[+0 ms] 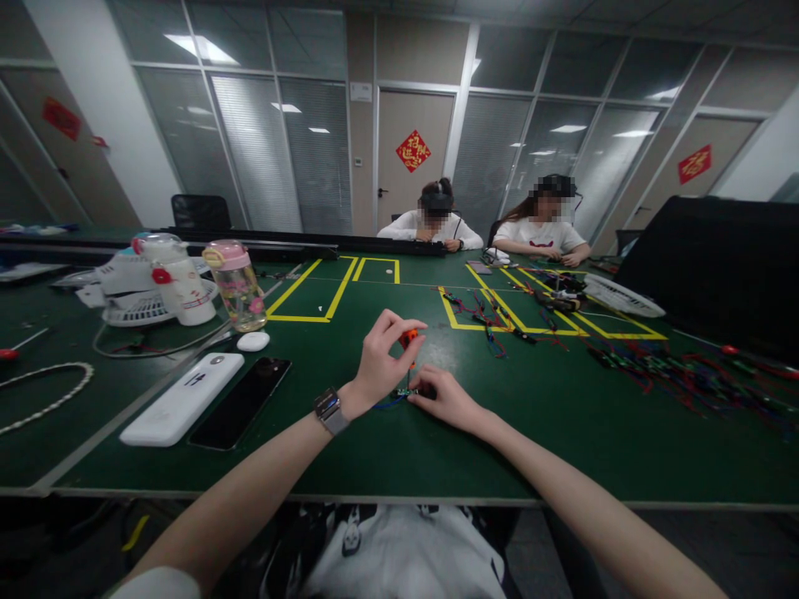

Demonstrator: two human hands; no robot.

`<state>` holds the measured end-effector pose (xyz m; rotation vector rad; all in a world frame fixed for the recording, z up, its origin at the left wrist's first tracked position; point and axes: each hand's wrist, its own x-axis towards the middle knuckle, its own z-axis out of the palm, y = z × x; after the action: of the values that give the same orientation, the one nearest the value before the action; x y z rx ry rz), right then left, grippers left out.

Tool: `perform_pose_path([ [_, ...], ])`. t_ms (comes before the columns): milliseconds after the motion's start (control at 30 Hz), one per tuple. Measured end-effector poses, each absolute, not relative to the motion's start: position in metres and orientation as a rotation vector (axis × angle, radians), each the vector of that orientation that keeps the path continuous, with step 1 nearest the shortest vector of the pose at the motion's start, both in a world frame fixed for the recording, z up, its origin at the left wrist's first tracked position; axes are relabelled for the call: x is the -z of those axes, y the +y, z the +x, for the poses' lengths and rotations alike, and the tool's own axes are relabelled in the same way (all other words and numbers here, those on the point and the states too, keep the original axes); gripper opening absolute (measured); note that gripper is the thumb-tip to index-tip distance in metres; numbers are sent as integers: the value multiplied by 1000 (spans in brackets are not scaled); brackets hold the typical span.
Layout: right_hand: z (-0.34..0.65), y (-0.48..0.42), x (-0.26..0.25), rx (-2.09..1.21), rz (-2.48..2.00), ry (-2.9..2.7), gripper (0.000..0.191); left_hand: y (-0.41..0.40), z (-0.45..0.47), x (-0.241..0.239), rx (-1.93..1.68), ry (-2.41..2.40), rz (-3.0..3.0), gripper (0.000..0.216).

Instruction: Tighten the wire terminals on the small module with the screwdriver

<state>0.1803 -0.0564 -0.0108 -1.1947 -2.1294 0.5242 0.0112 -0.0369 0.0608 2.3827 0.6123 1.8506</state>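
My left hand (382, 356), with a watch (330, 411) on its wrist, is closed around the orange handle of a small screwdriver (409, 337). The screwdriver stands upright, its thin shaft pointing down to a small circuit board (404, 393) on the green table. Low on the tabletop, my right hand (450, 403) pinches the right edge of that board. A dark piece shows by its fingers, too small to name. From the board's left side runs a blue wire (390, 405). Whether the screwdriver's tip sits in a screw cannot be made out.
To the left lie a black phone (240, 405), a white power bank (184, 399) and a white earbud case (253, 341). Two drink bottles (235, 283) stand behind. Bundles of wired boards (674, 374) lie right, near a black monitor (717, 274). Two people sit opposite.
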Motion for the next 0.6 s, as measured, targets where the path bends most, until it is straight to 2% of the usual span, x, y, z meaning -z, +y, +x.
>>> perform_pose_path([
  [100,180,-56,11,-533,-1195,-2127,6,-36,10,-59,-1848,593,2381,12],
  [367,180,-57,11,-533,-1190,-2131,6,-38,11,-57,-1755,490,2374,28],
  [600,181,-57,11,-529,-1184,-2125,6,-39,12,-59,-1855,557,2407,12],
])
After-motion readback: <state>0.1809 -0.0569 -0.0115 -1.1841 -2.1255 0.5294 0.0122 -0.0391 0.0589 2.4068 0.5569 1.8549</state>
